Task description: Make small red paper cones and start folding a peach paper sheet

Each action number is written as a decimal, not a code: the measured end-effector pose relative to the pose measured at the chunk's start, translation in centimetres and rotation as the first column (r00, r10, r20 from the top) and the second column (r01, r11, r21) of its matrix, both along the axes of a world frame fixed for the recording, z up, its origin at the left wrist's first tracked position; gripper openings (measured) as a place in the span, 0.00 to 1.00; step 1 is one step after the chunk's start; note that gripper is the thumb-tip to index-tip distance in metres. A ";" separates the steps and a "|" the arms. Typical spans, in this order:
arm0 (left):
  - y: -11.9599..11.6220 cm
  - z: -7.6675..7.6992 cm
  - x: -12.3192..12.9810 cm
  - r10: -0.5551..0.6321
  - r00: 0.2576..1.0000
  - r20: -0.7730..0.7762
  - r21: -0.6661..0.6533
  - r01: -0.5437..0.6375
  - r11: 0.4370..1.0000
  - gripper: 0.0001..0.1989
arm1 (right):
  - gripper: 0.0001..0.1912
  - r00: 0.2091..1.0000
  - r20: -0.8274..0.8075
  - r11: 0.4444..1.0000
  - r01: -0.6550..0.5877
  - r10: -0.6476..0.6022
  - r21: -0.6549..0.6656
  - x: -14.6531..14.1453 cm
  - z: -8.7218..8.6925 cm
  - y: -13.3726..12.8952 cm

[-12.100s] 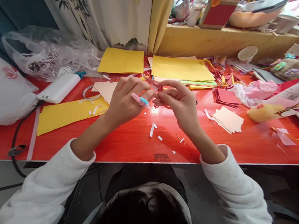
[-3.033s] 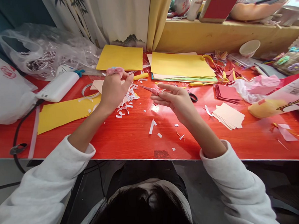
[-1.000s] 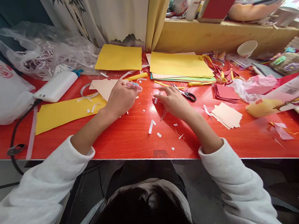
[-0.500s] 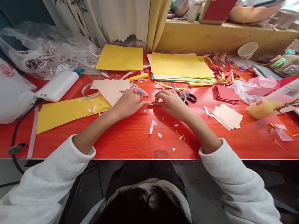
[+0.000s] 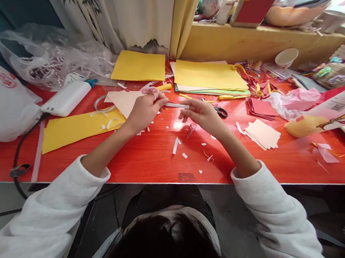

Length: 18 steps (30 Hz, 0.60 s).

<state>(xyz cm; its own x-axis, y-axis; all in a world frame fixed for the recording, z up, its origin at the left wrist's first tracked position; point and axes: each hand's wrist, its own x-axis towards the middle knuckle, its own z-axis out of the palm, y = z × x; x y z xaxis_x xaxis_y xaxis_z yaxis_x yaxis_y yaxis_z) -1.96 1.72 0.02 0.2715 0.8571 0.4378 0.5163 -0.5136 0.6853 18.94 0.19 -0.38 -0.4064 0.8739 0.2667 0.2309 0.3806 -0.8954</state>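
A narrow white strip stretches between my two hands, just above the red table. My left hand is closed on its left end, and a small pink thing whose kind I cannot make out shows at the same fingers. From the other side my right hand pinches the strip's right end between thumb and fingers. Below the right hand lies a small pink folded piece. Black scissors are partly hidden behind that hand. White paper scraps are scattered in front of the hands.
Yellow sheets and a stack of coloured paper lie at the back. A tape roll and yellow strips are on the left. Cream cards, red squares and a bottle stand to the right.
The hands have lifted and moved slightly back from the tabletop. The white strip now shows stretched between them, and the pink folded piece is uncovered below the right hand.
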 end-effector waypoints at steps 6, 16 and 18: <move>-0.5 0.6 0.1 -0.102 0.995 0.001 -0.096 0.102 0.990 0.14 | 0.13 0.977 -0.197 0.994 0.065 -0.080 -0.083 -0.2 0.8 -0.2; -1.5 1.0 0.8 -0.208 0.973 0.096 -0.117 0.218 0.969 0.13 | 0.13 0.942 -0.318 0.975 0.035 -0.106 -0.221 -0.3 0.2 -0.1; -1.6 1.0 0.9 -0.224 0.972 0.066 -0.120 0.231 0.966 0.13 | 0.13 0.946 -0.311 0.975 0.023 -0.093 -0.219 -0.5 0.2 -0.3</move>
